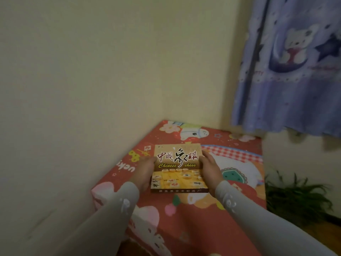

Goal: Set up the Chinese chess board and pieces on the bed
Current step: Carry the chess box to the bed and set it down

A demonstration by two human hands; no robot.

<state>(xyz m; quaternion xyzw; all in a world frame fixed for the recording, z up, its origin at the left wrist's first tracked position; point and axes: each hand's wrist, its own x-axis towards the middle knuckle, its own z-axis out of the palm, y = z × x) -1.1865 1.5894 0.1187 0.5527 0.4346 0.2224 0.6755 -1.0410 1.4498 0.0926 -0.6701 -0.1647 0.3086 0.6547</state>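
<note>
A flat yellow-brown Chinese chess box [178, 168], printed with red characters and pictures of round pieces, is over the bed [212, 218], which has a red cartoon-print cover. My left hand [144, 170] grips the box's left edge and my right hand [210, 168] grips its right edge. Both arms wear grey sleeves. The box is closed, so board and pieces are hidden inside. Whether the box rests on the bed or hovers just above it cannot be told.
A cream wall [92, 80] runs along the bed's left and far sides. A blue curtain [295, 71] with bear prints hangs at the upper right. A green plant [295, 196] stands on the floor right of the bed.
</note>
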